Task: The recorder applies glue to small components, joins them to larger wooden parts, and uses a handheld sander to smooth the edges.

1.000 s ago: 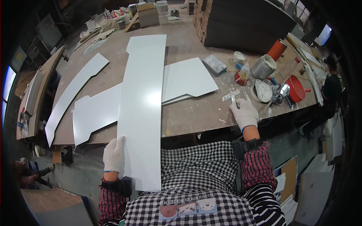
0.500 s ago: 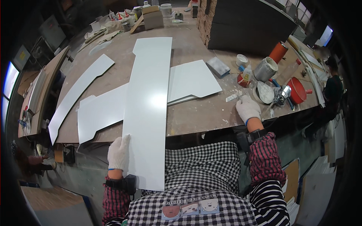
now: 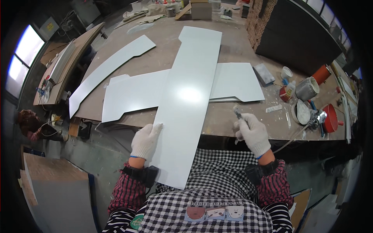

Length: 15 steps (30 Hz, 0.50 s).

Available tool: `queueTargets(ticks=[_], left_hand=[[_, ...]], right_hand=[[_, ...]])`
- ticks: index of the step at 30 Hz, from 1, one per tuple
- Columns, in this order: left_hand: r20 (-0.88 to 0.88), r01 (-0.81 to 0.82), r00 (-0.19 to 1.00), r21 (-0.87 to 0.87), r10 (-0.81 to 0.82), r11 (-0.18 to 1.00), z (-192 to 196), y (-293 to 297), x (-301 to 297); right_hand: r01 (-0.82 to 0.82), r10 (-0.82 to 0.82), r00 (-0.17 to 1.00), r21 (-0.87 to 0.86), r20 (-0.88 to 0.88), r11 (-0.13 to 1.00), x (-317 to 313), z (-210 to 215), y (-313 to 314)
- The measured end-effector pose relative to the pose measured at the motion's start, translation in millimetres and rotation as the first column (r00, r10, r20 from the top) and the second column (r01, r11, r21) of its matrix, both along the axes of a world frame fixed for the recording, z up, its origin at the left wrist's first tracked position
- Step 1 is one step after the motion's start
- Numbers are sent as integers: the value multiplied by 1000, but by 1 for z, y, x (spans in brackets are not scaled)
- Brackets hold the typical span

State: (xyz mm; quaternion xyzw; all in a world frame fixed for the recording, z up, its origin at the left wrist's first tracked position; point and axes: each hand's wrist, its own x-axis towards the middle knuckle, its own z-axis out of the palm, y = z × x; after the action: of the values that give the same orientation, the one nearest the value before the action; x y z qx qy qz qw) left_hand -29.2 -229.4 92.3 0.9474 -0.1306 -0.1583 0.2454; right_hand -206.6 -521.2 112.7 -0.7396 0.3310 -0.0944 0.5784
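A long white panel (image 3: 188,93) with a notched far end lies across the workbench and sticks out over its near edge toward my apron. My gloved left hand (image 3: 143,143) grips its left edge near that end. My gloved right hand (image 3: 253,134), right of the panel, holds a small tool (image 3: 237,112) with a pale-smeared tip pointing up; its exact kind is unclear. Under the long panel lie other white panels (image 3: 132,93), partly hidden. Farther left lies a curved white strip (image 3: 112,73).
On the bench's right side stand a sanding block (image 3: 264,74), a glue bottle (image 3: 287,91), a grey can (image 3: 307,89), a tub of white paste (image 3: 301,112) and a red bowl (image 3: 330,118). A large dark box-like piece (image 3: 297,37) stands behind. A cardboard box (image 3: 201,10) sits at the back.
My right hand has left the clutter on the right and come back toward the panel with the small tool. My left hand stays on the panel's edge. The view has shifted left.
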Motion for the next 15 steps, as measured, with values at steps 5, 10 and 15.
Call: queueTargets(ticks=[5, 10, 15], left_hand=[[-2, 12, 1000, -4, -12, 1000, -2, 4, 2], [-1, -2, 1000, -5, 2, 1000, -3, 5, 1], [21, 5, 1000, -22, -4, 1000, -4, 6, 1]], right_hand=[[-236, 354, 934, -668, 44, 706, 20, -17, 26], [-234, 357, 934, -719, 22, 655, 29, -24, 38], [-266, 388, 921, -691, 23, 672, 34, -26, 41]])
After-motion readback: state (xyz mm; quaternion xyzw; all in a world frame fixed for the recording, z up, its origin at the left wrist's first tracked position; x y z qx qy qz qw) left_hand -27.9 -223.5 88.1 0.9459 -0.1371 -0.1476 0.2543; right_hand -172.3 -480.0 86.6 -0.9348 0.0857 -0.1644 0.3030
